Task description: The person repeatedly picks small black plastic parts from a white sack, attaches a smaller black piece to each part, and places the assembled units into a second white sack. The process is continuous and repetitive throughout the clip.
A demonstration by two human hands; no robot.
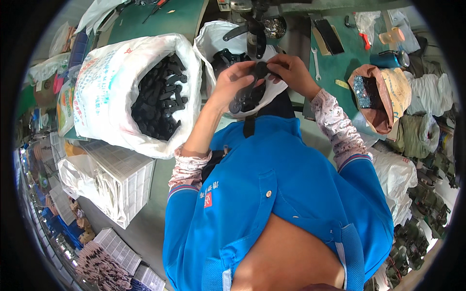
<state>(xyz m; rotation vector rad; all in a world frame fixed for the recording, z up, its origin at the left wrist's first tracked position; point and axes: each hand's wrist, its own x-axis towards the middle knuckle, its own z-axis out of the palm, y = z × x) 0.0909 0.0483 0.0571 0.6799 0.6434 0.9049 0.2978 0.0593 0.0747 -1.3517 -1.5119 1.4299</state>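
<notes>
In front of me, both my hands work at one elongated black plastic part with a rounded end (pixel 250 89). My left hand (pixel 232 85) grips it from the left, fingers closed round it. Thumb and fingers of my right hand (pixel 292 72) pinch together at its upper end; anything small between them is hidden. Right above stands a machine with a dark three-armed hand lever (pixel 254 35). Below the hands, an open white sack (pixel 206 41) holds more black parts (pixel 228 57).
A big white woven sack (pixel 109 92) full of black parts (pixel 160 97) leans at the left, above a white plastic crate (pixel 133 177). On the green bench at the right lie a wrench (pixel 316 65), a blue bottle (pixel 388 59) and a brown paper bag (pixel 381 114) of small dark pieces.
</notes>
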